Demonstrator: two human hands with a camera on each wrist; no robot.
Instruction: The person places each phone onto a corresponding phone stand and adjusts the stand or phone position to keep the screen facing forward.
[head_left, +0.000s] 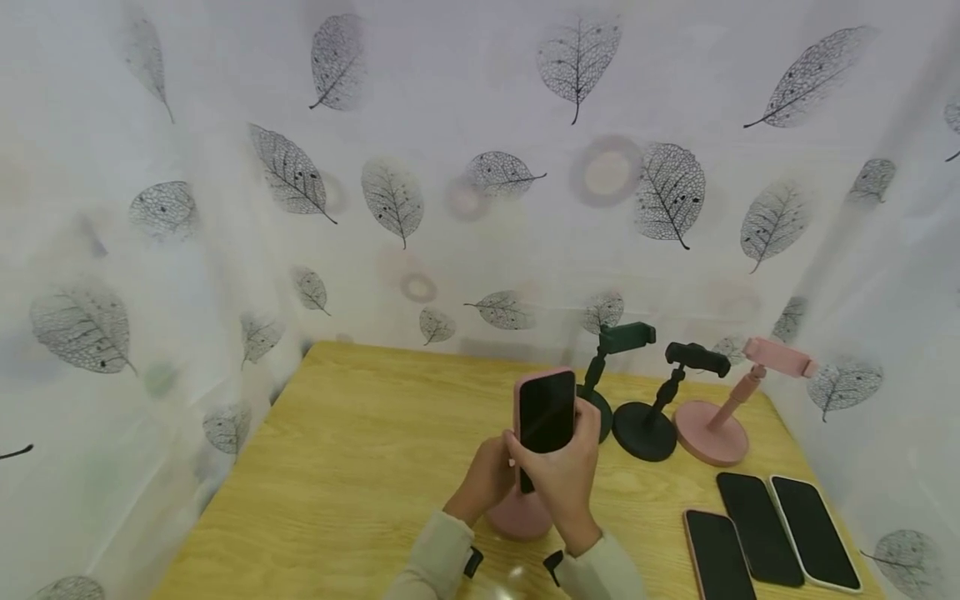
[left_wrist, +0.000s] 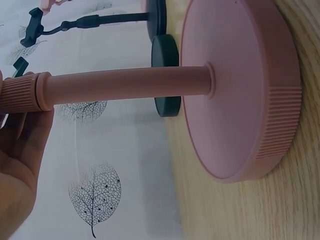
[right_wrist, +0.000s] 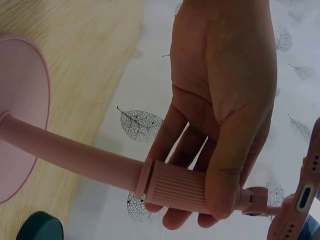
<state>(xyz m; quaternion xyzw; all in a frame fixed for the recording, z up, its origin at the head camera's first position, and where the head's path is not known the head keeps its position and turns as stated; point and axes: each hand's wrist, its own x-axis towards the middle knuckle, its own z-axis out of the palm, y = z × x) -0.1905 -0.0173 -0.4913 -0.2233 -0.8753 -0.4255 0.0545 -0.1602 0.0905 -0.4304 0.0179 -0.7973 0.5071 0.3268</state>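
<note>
A pink phone stand (head_left: 519, 518) stands upright on the table. At its top is a dark-screened smartphone (head_left: 546, 408) with a pink edge, screen toward me. My left hand (head_left: 489, 477) grips the ribbed collar (right_wrist: 177, 187) high on the stem, with the thumb and fingers wrapped around it in the right wrist view. My right hand (head_left: 567, 475) holds the smartphone by its sides, thumb at the left edge and fingers at the right. The left wrist view shows the smooth stem (left_wrist: 125, 84) rising from the wide round base (left_wrist: 225, 120). The smartphone hides the stand's clamp in the head view.
Behind and right of my hands stand a green phone stand (head_left: 627, 337), a black one (head_left: 645, 432) and another pink one (head_left: 712, 437). Three phones lie at the right: one pink-edged (head_left: 720, 554), one black (head_left: 759, 529), one white-edged (head_left: 817, 533). A leaf-patterned curtain (head_left: 450, 100) surrounds the wooden table (head_left: 337, 467).
</note>
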